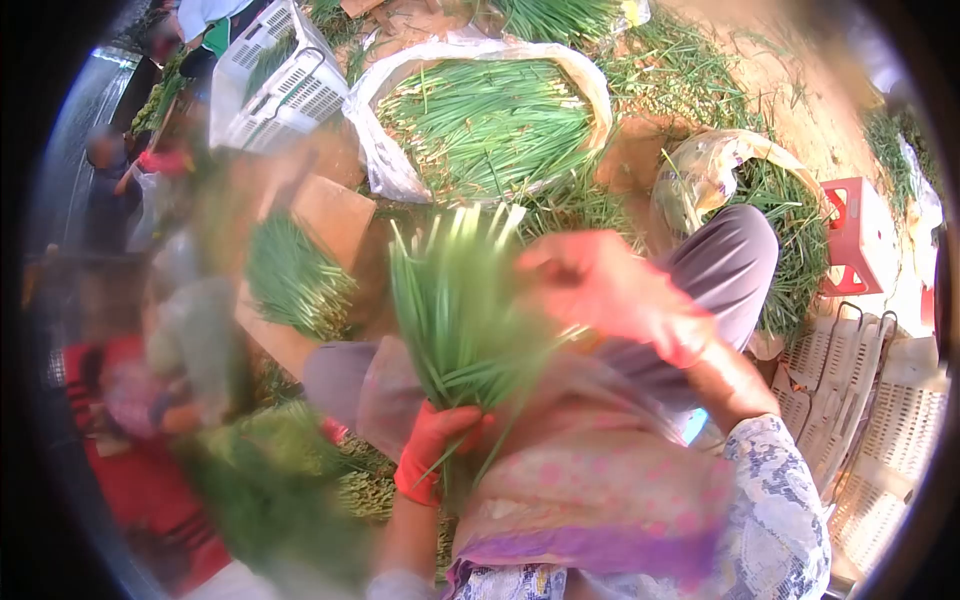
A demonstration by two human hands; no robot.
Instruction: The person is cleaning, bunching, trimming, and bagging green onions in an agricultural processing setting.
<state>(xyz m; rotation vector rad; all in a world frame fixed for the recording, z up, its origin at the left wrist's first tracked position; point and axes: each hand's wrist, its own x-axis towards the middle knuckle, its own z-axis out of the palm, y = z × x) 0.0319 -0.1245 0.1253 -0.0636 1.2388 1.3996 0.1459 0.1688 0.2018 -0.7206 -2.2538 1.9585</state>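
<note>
A bunch of long green stalks (430,310) with pale ends pointing away stands upright above my lap. Around its lower, leafy part my left hand (440,445), in a red glove, is closed. My right hand (600,285), also in a red glove, is at the right of the bunch near its upper part. Motion smears its fingers, so whether they hold anything is unclear. Another bundle of green stalks (295,275) lies on a brown board (330,220) to the left.
Ahead lies a large plastic-lined sack (365,135) filled with stalks. White crates (285,90) stand at the upper left. A yellowish bag (690,180), a red and white stool (865,240) and pale plastic crates (890,440) are at the right. Blurred people are at the left.
</note>
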